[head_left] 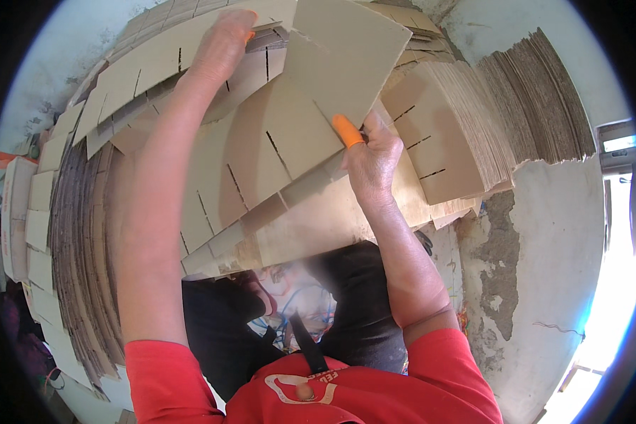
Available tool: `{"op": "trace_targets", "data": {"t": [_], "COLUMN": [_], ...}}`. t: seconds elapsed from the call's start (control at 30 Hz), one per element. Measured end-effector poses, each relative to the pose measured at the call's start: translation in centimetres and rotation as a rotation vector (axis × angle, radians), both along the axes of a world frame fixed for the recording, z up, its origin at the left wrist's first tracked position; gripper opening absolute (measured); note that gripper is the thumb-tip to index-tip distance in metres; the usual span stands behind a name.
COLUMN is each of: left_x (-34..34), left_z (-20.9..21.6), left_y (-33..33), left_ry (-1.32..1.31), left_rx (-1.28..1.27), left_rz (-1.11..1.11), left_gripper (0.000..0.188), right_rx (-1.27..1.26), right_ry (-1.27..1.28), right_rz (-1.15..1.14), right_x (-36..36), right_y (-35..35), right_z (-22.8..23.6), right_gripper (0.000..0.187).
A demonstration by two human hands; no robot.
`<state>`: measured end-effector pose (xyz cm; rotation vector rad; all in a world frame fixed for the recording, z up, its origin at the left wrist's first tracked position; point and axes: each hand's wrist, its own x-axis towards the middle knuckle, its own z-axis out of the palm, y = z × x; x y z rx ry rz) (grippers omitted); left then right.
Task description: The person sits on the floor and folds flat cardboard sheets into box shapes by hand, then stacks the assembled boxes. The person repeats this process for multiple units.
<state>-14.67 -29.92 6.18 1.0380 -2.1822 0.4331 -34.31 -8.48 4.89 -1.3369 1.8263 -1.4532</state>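
Cardboard [343,60] in both near-closed hands [376,157]

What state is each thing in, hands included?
Slotted cardboard sheets: overlapping, slanted
Cardboard panel: tilted
Left hand: at the sheets, grip unclear
Right hand: closed on the panel
Orange finger cot: worn on right thumb
Right cardboard stack: packed close
Plaster wall: peeling

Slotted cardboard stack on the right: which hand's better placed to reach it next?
Right, likely. The right hand is beside that slotted cardboard stack, though it grips the pale sheet and may need freeing first. The left hand is farther off.
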Motion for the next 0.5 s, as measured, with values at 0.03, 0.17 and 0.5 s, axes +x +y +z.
{"op": "trace_targets", "data": {"t": [0.03, 0.17, 0.5], "left_x": [-0.1, -1.1, -2.1], "left_z": [0.1, 0.4, 2.3], "left_y": [0.3, 2.9, 10.0], "left_ry": [-0.043, -0.12, -0.088], "left_rx": [-0.018, -0.112, -0.16], "left_rz": [-0.015, -0.08, -0.196], "left_gripper": [0.016, 0.016, 0.011], "right_rx": [-0.004, -0.025, -0.046], "right_ry": [-0.004, 0.061, 0.563], "right_rz": [-0.002, -0.009, 0.009], "right_x": [0.0, -0.7, 0.2], "right_y": [-0.1, -0.1, 0.5], "right_z": [0.0, -0.8, 0.7], "right_gripper": [0.021, 0.023, 0.016]}}
